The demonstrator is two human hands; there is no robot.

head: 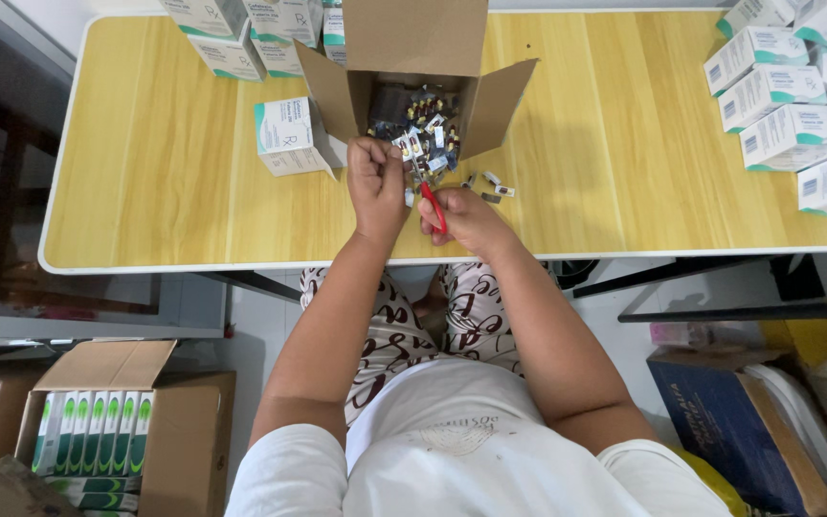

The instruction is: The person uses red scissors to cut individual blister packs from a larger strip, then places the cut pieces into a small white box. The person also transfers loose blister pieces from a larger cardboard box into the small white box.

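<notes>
Floor left: open carton holding green-striped packs upright. On the surface, a white-and-teal box is lying just beside the cardboard box, which is tipped on its side, mouth facing the person, small vials spilling toward the edge.

Left hand is clenching around a vial — grip closed, the vial itself mostly hidden in the fist. Right hand is gripping a red tool, fingers wrapped on the handle. Tool's long axis is running near-vertical in the view, tilted slightly, tip pointing up-left toward the left fist; can't tell exactly what kind of tool.

Risks, as I judge them: tip is working close to the left fingers — a slip could nick them. Loose bits near the edge could roll off. Tipped box could dump more vials.

Far right: stacked white boxes, well apart.
</notes>
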